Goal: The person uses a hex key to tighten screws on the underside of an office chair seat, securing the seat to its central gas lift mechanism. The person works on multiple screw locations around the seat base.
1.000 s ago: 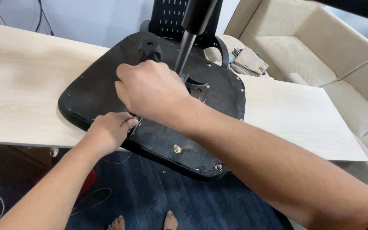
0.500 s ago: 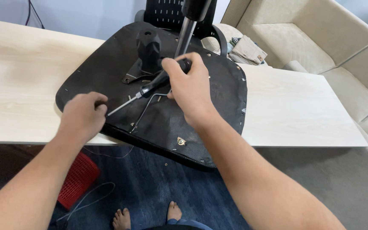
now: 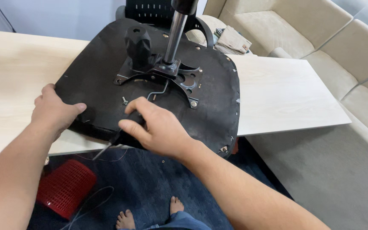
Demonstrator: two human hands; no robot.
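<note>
Lighting was bright, even and diffuse. The pale table [image 3: 277, 93] showed no glare; shadows were soft, darkest on the floor at lower centre. Focus was sharp mid-frame. Forearms at the lower corners looked stretched by wide-angle distortion.

Looks like a home living room or casual home office, not a workshop. Cues: beige upholstered sectional sofa [image 3: 320, 38] along the right side, grey carpet [image 3: 316, 170] meeting a dark blue rug [image 3: 150, 183], person's bare feet [image 3: 126, 219] on the rug. Long light-wood laminate desk [image 3: 277, 98] serves as the work surface. Red perforated plastic basket [image 3: 64, 187] sits on the floor under it. Plain pale blue wall [image 3: 56, 17] behind.
</note>
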